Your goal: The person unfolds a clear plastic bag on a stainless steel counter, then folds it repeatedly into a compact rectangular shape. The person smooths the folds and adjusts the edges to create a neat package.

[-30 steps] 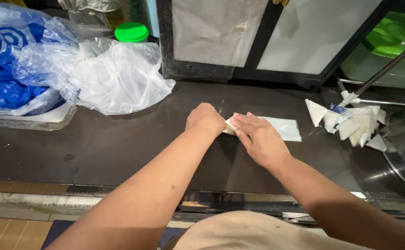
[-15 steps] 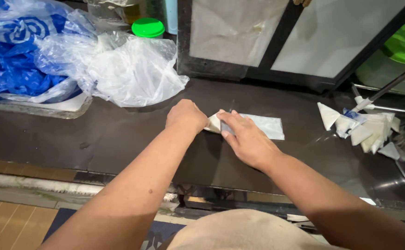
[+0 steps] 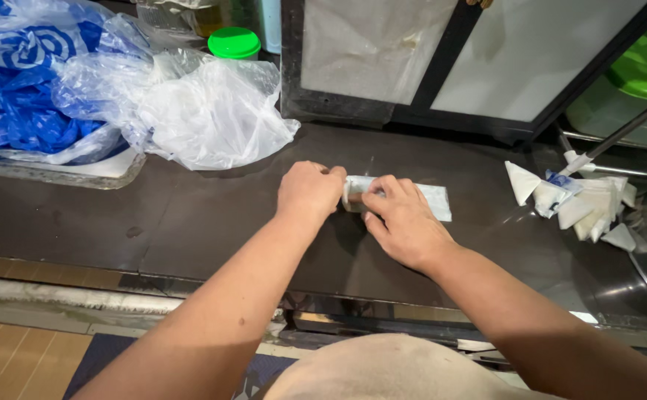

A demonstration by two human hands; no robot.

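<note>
Pinching one white, half-folded plastic strip [image 3: 412,194], left hand [image 3: 310,191] and right hand [image 3: 401,218] curl closed.

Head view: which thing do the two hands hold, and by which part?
Both the left hand and the right hand pinch the folded left end of a white plastic strip lying on the counter.

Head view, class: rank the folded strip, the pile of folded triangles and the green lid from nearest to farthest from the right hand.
1. Folded strip: under the right hand's fingertips, centre of the counter.
2. Pile of folded triangles: further right on the counter.
3. Green lid: far left, behind the plastic bags.
</note>
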